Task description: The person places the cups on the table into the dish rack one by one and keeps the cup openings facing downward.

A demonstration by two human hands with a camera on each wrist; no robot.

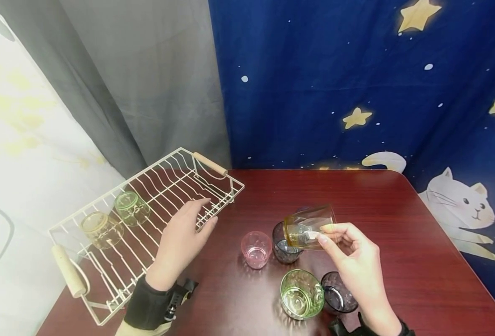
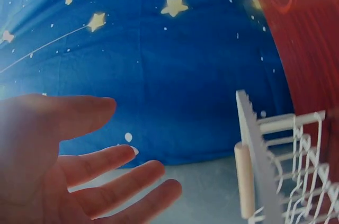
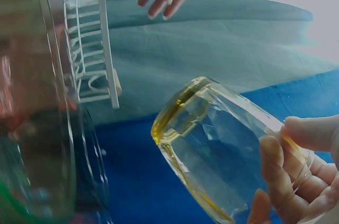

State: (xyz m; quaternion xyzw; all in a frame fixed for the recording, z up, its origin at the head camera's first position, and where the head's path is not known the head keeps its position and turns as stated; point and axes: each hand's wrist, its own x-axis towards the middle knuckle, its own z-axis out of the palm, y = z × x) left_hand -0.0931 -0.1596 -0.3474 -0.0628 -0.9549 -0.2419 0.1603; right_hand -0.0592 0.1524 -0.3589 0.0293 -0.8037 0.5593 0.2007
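My right hand (image 1: 352, 256) pinches a clear yellow glass (image 3: 222, 144) near its rim between thumb and fingers. The glass lies on its side in the air, its thick amber base pointing left, above the other glasses on the table. My left hand (image 1: 184, 238) holds nothing; its fingers are spread and relaxed over the near right side of a white wire dish rack (image 1: 166, 192). Inside the rack, on its left half, a green glass (image 1: 132, 210) and a yellow glass (image 1: 101, 231) stand upside down.
Below the held glass stand a pink glass (image 1: 256, 249), a dark grey-blue glass (image 1: 282, 252), a green glass (image 1: 302, 295) and a dark grey glass (image 1: 338, 293). The rack has wooden handles (image 1: 209, 163). Curtains (image 1: 314, 93) hang behind the dark red table (image 1: 369, 196).
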